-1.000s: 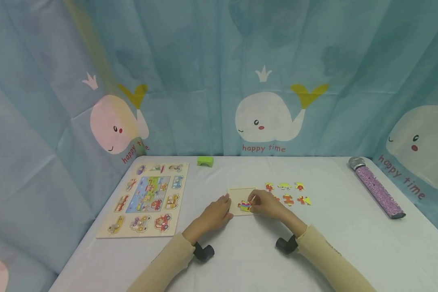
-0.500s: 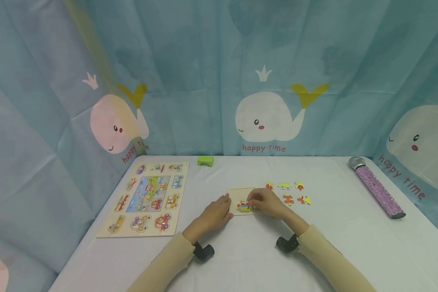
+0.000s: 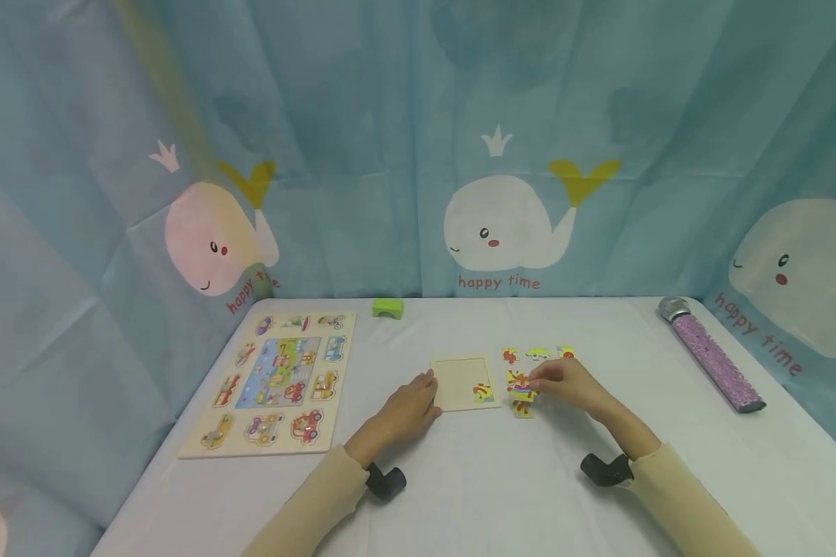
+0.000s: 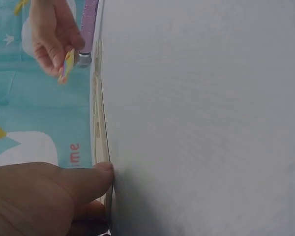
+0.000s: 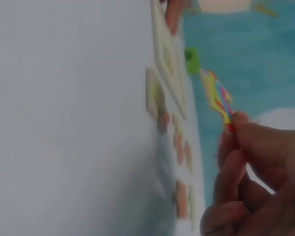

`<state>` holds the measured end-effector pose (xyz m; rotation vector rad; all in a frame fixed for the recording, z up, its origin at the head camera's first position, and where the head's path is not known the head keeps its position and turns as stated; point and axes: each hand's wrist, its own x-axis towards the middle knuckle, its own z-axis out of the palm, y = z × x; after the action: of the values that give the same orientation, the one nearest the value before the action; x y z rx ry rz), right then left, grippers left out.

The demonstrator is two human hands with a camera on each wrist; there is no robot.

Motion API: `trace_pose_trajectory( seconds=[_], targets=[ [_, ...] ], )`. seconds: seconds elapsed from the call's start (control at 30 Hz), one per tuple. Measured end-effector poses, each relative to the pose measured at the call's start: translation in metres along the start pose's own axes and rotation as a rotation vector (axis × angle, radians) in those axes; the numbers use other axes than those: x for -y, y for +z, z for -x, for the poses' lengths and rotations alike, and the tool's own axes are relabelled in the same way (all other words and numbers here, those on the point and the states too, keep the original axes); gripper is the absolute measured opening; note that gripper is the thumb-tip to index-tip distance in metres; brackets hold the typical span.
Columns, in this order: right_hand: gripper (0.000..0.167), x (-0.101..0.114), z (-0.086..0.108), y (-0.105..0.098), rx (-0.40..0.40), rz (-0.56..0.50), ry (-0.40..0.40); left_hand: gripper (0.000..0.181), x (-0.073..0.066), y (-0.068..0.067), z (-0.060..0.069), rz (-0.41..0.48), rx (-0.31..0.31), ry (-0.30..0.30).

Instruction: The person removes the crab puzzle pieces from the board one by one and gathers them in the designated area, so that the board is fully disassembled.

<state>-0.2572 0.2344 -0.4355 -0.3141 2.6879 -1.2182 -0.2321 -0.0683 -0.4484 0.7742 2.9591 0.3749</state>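
In the head view my left hand [image 3: 407, 406] holds the left edge of a square wooden puzzle board [image 3: 456, 379], its thumb at the near corner. The left wrist view shows that thumb [image 4: 91, 182] against the board's edge. One yellow and red puzzle piece [image 3: 484, 392] lies in the board's lower right corner. My right hand [image 3: 573, 384] pinches a rainbow-striped puzzle piece [image 5: 217, 96] by one end between thumb and fingers, raised above the table right of the board. Below it, another piece [image 3: 522, 411] lies on the table.
Several loose pieces, including a yellow one [image 3: 538, 353], lie right of the board, some hidden by my right hand. A large vehicle puzzle [image 3: 279, 371] lies at left. A green block [image 3: 388, 308] stands near the back edge, and a glittery pink microphone [image 3: 717, 360] lies at far right.
My right hand has moved right, carrying the rainbow-striped piece away from over the board and uncovering the piece in its corner. My left hand stays at the board's edge. The head view has shifted slightly.
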Motion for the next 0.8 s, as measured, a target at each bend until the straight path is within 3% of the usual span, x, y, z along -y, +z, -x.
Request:
trace_pose_trajectory(
  seconds=[0.17, 0.33, 0.8],
  targets=[
    [0.025, -0.014, 0.016, -0.017, -0.008, 0.023, 0.076, 0.053, 0.000, -0.001, 0.000, 0.003, -0.015, 0.006],
    [0.023, -0.025, 0.025, -0.022, 0.023, 0.043, 0.115, 0.053, 0.002, 0.002, -0.001, 0.003, -0.011, 0.005],
    [0.012, -0.030, 0.025, -0.014, 0.003, 0.085, 0.064, 0.052, 0.003, 0.001, 0.000, 0.012, -0.020, 0.022]
  ],
)
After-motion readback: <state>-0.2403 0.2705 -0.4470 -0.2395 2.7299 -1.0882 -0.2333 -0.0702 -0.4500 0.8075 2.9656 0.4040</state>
